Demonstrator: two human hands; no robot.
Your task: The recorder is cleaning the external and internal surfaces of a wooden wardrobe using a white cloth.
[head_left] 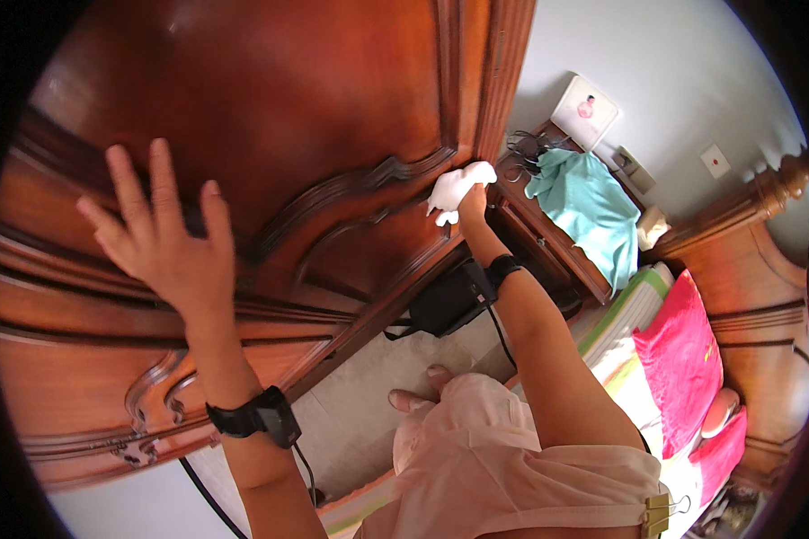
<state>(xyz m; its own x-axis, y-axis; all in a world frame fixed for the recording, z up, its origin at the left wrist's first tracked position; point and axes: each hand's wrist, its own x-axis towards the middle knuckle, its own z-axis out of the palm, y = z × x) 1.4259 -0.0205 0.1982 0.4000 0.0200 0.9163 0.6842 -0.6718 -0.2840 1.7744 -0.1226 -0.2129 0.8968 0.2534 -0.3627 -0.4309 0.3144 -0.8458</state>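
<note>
A large polished wooden wardrobe (276, 135) with carved mouldings fills the left and upper part of the view. My right hand (473, 201) grips a bunched white cloth (455, 190) at the wardrobe's right edge, near the end of a curved moulding. The cloth hides part of the wood there. With fingers spread, my left hand (168, 242) is over the wardrobe front and holds nothing. Whether its fingers touch the wood, I cannot tell. Each wrist bears a black strap with a small box and a cable.
A wooden nightstand (570, 246) with a turquoise cloth (590, 202), dark cables (532, 148) and a white tablet-like panel (585, 111) stands right. A black bag (448, 300) sits on the tiled floor (350, 411). The bed has pink cushions (681, 364) and a wooden headboard (758, 290).
</note>
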